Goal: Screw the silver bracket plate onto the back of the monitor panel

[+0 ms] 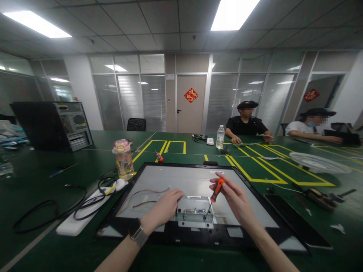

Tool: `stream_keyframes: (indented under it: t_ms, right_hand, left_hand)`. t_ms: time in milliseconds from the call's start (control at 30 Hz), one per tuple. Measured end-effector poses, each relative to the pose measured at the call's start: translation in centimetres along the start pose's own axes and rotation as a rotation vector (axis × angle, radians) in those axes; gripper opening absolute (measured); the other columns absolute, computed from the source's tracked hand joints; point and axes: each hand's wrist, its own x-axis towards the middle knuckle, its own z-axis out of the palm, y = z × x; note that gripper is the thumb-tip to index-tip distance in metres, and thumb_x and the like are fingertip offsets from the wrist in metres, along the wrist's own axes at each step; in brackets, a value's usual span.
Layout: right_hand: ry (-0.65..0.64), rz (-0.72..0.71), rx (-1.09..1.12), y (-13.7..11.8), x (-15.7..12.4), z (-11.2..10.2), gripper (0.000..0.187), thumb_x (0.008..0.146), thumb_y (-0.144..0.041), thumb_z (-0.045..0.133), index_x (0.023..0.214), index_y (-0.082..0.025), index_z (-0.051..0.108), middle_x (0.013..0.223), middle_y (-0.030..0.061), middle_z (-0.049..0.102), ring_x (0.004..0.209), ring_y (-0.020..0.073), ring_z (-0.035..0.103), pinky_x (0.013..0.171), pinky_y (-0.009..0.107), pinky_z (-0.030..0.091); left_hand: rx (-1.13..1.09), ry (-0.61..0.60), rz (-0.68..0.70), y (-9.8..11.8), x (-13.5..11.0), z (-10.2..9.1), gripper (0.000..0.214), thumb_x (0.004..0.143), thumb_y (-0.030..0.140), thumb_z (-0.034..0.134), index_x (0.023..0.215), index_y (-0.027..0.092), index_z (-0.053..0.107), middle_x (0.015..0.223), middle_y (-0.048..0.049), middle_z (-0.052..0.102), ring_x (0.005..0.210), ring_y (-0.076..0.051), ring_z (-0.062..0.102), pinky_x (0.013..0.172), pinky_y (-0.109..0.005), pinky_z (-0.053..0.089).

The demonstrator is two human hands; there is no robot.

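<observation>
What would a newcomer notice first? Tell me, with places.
First, the orange-and-black screwdriver in the right hand, pointing down at the silvery metal box on the black-framed grey panel. Next, the black boxy computer case, standing at left on the green table.

Reads 福 in gold on the red diamond sign (311, 95) at right, fixed to the dark panel (326, 90). Carries several gold characters on the red diamond poster (191, 95) on the pale door (191, 118), too small to read surely. Blurs beyond reading on the bottle label (220, 137) and small white plate (170, 76).
</observation>
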Motion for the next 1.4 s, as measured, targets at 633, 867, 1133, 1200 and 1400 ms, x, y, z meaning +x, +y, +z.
stream_keyframes:
  t_ms: [633,867,1133,1200,1400]
  right_hand:
    - [0.117,-0.07,-0.203,0.1,0.28,-0.33,0.029,0.073,-0.043,0.074,0.096,-0.026,0.073,0.091,0.0045,0.069,0.082,0.0219,0.064,0.076,0.033,0.053]
    - [0.017,0.014,-0.006,-0.24,0.27,-0.04,0.038,0.08,-0.045,0.067,0.113,-0.027,0.068,0.099,0.0072,0.072,0.089,0.0243,0.067,0.084,0.041,0.051]
    - [0.043,0.013,-0.027,-0.26,0.29,-0.2,0.035,0.077,-0.048,0.069,0.103,-0.025,0.072,0.099,0.0083,0.072,0.091,0.0265,0.066,0.085,0.042,0.05]
    - [0.001,0.042,0.049,-0.54,0.27,-0.03,0.037,0.079,-0.048,0.067,0.108,-0.026,0.071,0.106,0.0093,0.072,0.095,0.028,0.067,0.089,0.044,0.049]
    - [0.056,0.013,-0.058,-0.05,0.31,-0.29,0.033,0.072,-0.044,0.076,0.099,-0.026,0.073,0.091,0.0056,0.073,0.086,0.0245,0.067,0.083,0.04,0.051]
  left_hand:
    - [0.015,-0.007,-0.01,0.2,0.06,-0.06,0.048,0.08,0.001,0.034,0.121,0.015,0.055,0.126,-0.0089,0.056,0.117,-0.018,0.051,0.105,-0.031,0.035]
    - [0.012,0.006,0.005,0.32,0.0,-0.25,0.045,0.082,0.002,0.035,0.12,0.016,0.055,0.125,-0.009,0.057,0.116,-0.018,0.051,0.106,-0.032,0.035]
    - [0.02,-0.004,-0.002,0.35,-0.11,-0.27,0.046,0.082,0.002,0.035,0.121,0.016,0.054,0.128,-0.0088,0.056,0.117,-0.019,0.051,0.106,-0.035,0.036]
    - [0.024,0.0,0.002,0.23,-0.08,-0.17,0.047,0.082,0.002,0.035,0.122,0.017,0.054,0.129,-0.0085,0.055,0.117,-0.019,0.051,0.106,-0.036,0.036]
    - [0.02,-0.007,0.004,0.19,0.07,-0.12,0.046,0.081,0.002,0.035,0.12,0.015,0.055,0.125,-0.0089,0.057,0.115,-0.018,0.052,0.106,-0.032,0.036]
